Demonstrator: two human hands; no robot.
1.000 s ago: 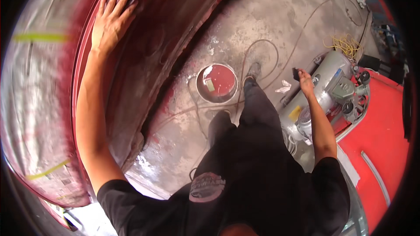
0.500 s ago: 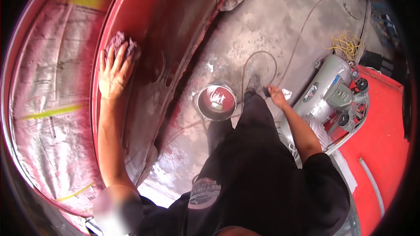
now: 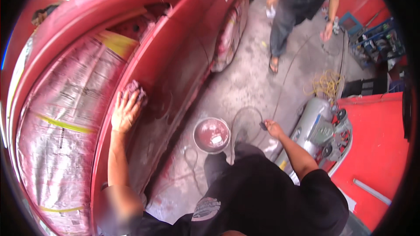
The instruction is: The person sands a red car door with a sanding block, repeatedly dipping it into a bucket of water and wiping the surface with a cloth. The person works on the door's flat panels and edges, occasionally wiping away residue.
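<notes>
My left hand [image 3: 125, 111] presses a crumpled purplish cloth [image 3: 139, 91] against the red car body [image 3: 175, 46], just below the masked window. Its fingers lie over the cloth, which bunches out past the fingertips. Out to the right, my right hand [image 3: 274, 129] is closed around a small dark object [image 3: 263, 125] whose kind I cannot make out. A round metal basin [image 3: 201, 136], reddish inside, stands on the floor between the car and my legs. A thin hose [image 3: 239, 112] curves over the floor near the basin and my right hand.
Wrinkled masking sheet [image 3: 65, 157] with yellow tape covers the car window. A grey air compressor [image 3: 316, 118] stands at right beside a red panel [image 3: 372, 148]. Another person [image 3: 302, 0] is at the far side, near a yellow coiled hose [image 3: 327, 83] and a blue rack [image 3: 376, 43].
The view has tilted up, bringing the other person and more of the car into sight. My left hand stays on the cloth against the car; the right still grips the small dark object.
</notes>
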